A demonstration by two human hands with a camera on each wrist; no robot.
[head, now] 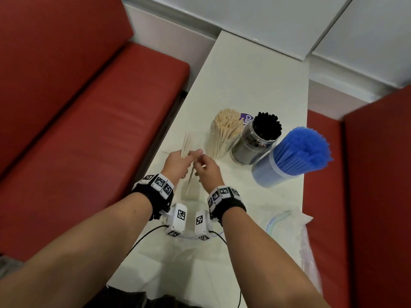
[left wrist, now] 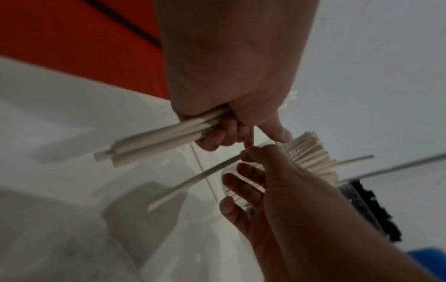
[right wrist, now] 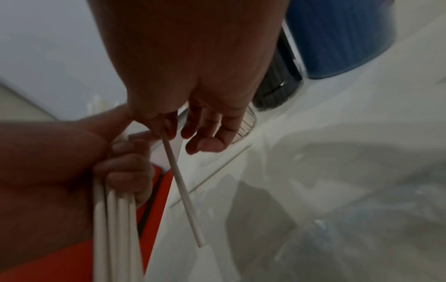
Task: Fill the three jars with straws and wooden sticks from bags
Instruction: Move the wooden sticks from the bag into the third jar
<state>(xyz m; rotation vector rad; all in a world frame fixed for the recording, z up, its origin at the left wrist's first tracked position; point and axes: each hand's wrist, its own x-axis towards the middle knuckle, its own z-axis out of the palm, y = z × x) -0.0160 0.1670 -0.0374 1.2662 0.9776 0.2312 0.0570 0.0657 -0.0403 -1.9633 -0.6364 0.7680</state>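
Note:
My left hand (head: 178, 162) grips a small bundle of pale wooden sticks (head: 185, 143) upright over the white table's left edge. Close beside it, my right hand (head: 208, 167) pinches a single stick (head: 191, 178) between thumb and forefinger, its other fingers spread loosely. The bundle (left wrist: 156, 143) and the single stick (left wrist: 198, 177) show in the left wrist view, and the same single stick (right wrist: 181, 183) and bundle (right wrist: 115, 219) in the right wrist view. Three clear jars stand to the right: one of wooden sticks (head: 224, 134), one of black straws (head: 255, 138), one of blue straws (head: 289, 158).
A loose stick (right wrist: 212, 171) lies on the table (head: 244, 74) under my hands. Crumpled clear plastic bags (head: 289, 221) lie at the near right. A purple lid (head: 246, 118) sits behind the jars. Red bench seats (head: 89, 130) flank the narrow table.

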